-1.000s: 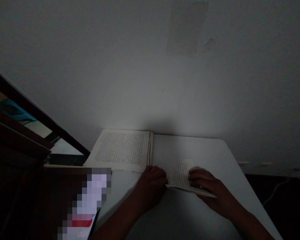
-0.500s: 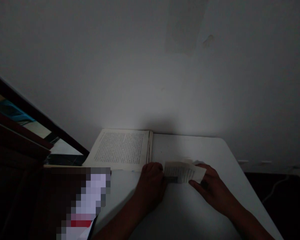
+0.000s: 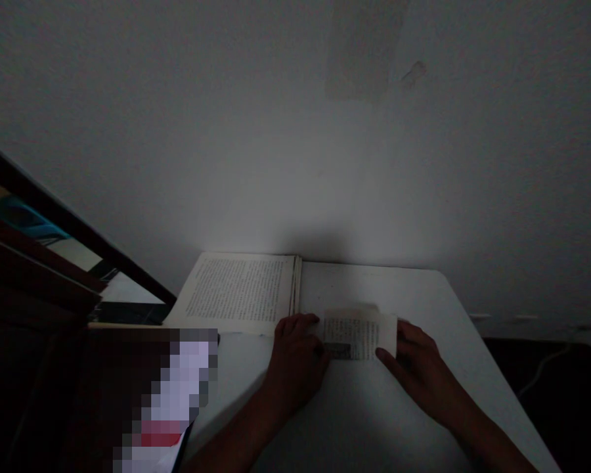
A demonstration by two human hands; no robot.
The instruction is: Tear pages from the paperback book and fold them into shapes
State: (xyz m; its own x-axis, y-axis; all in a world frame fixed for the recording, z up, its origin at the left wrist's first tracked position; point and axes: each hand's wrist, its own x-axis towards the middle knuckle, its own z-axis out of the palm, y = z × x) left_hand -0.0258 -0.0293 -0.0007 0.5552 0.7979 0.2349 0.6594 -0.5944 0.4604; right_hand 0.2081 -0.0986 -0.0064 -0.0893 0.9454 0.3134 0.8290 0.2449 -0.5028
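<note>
A small folded sheet of printed paper (image 3: 357,335) sits on the white table (image 3: 414,295) between my two hands. My left hand (image 3: 295,358) pinches its left edge with curled fingers. My right hand (image 3: 416,368) grips its right edge, thumb along the lower corner. Just behind and to the left, an open book (image 3: 241,292) lies flat with a page of dense print facing up.
The table stands against a pale wall (image 3: 295,131). A dark wooden frame or rail (image 3: 69,223) slants along the left side. A blurred pixelated patch (image 3: 167,401) covers the lower left. The floor at the right (image 3: 561,381) is dark, with a cable on it.
The sheet, first curled up under my right hand, has been folded flatter and turned to face me. Both hands shifted slightly away from me with it.
</note>
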